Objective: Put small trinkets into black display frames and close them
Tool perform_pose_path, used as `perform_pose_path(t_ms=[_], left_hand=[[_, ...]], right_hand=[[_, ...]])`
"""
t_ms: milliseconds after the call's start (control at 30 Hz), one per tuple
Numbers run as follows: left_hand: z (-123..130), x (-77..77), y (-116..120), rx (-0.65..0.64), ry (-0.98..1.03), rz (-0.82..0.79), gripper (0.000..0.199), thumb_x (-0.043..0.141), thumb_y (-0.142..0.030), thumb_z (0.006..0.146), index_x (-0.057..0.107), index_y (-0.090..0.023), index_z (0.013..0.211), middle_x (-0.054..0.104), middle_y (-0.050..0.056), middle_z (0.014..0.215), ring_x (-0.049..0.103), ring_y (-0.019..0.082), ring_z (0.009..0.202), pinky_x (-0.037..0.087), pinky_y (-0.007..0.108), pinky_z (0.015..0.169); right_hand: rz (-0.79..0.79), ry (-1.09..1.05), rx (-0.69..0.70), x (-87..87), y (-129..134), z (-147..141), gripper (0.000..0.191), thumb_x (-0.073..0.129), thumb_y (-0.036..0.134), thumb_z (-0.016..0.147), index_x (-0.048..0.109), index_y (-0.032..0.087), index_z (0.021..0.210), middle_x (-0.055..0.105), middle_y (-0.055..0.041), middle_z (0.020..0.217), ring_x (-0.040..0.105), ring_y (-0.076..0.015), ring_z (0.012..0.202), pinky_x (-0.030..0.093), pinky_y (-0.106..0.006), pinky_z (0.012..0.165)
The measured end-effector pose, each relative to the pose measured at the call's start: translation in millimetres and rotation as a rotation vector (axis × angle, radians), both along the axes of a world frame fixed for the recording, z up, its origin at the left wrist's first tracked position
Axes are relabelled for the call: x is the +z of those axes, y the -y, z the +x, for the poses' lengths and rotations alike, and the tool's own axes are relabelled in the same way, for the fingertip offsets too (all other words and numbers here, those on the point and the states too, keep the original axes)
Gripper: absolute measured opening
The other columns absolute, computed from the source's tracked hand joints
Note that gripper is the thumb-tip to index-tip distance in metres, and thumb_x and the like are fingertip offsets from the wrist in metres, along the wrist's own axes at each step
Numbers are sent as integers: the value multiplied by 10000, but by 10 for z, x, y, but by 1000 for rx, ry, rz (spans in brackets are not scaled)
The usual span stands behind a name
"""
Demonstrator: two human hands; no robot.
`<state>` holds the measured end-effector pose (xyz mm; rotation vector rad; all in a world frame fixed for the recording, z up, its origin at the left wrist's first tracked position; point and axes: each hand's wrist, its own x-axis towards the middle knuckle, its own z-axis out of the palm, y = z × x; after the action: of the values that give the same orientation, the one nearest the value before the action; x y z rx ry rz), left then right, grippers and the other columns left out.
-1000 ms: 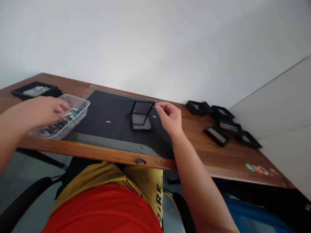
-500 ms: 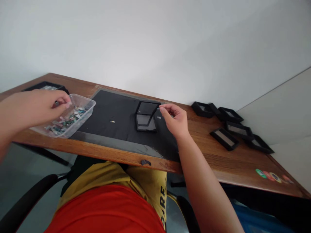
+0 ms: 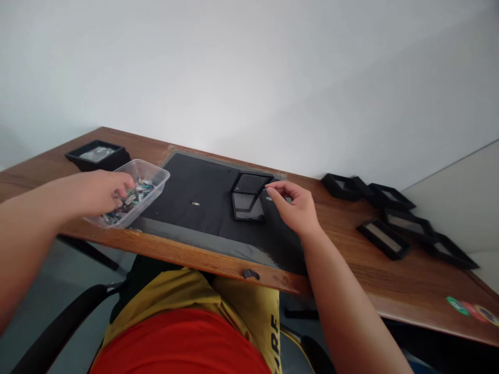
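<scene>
My left hand (image 3: 105, 193) reaches into a clear plastic tub (image 3: 161, 182), its fingers bent together among many small, shiny, mixed-coloured pieces (image 3: 146, 188). What those fingertips hold is hidden. Beside a small black case (image 3: 249, 214), whose lid (image 3: 252, 183) stands raised, my right hand (image 3: 294, 205) is closed in a pinch. Its fingertips are by the lid's right edge, and anything between them is too small to make out. A tiny pale piece (image 3: 195, 204) lies on the black mat (image 3: 183, 179) left of the case. Another small light piece (image 3: 268, 198) lies under my right hand.
Several black frame-like boxes (image 3: 384, 239) lie on the right of the wooden table (image 3: 343, 270). A black box (image 3: 97, 152) with clear contents stands behind the tub. Round stickers (image 3: 458, 305) are at the front right. A wall (image 3: 234, 78) rises behind the table.
My left hand has lowered into the tub, and its fingers now reach the pieces. My right hand keeps its pinch beside the case's lid. The whole view has shifted slightly.
</scene>
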<state>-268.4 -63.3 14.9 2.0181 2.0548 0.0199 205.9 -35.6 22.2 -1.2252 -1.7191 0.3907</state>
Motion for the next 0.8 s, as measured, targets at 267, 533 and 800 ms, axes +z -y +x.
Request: perform_pose_path(t_ms=[267, 533, 800], left_hand=[[14, -151, -93, 25, 12, -91, 695, 681, -190, 657, 688, -249, 1350, 799, 81, 1187, 769, 256, 898, 568, 376, 824], [40, -74, -148, 62, 44, -29, 674, 616, -212, 655, 725, -217, 1320, 845, 73, 1023, 772, 266, 862, 546, 350, 738], [20, -84, -110, 67, 69, -57, 697, 622, -247, 679, 697, -210, 1371, 845, 66, 1047, 777, 271, 935, 556, 346, 792]], right_hand=[[-31, 55, 33, 6, 35, -9, 283, 722, 438, 858, 825, 183, 924, 771, -64, 776, 650, -194, 711, 508, -342, 680], [-39, 64, 67, 1, 51, 3, 272, 743, 448, 880, 822, 194, 936, 769, -57, 788, 651, -196, 728, 529, -346, 698], [-61, 85, 86, 6, 62, -6, 267, 736, 439, 881, 832, 196, 936, 770, -57, 785, 658, -201, 732, 538, -348, 702]])
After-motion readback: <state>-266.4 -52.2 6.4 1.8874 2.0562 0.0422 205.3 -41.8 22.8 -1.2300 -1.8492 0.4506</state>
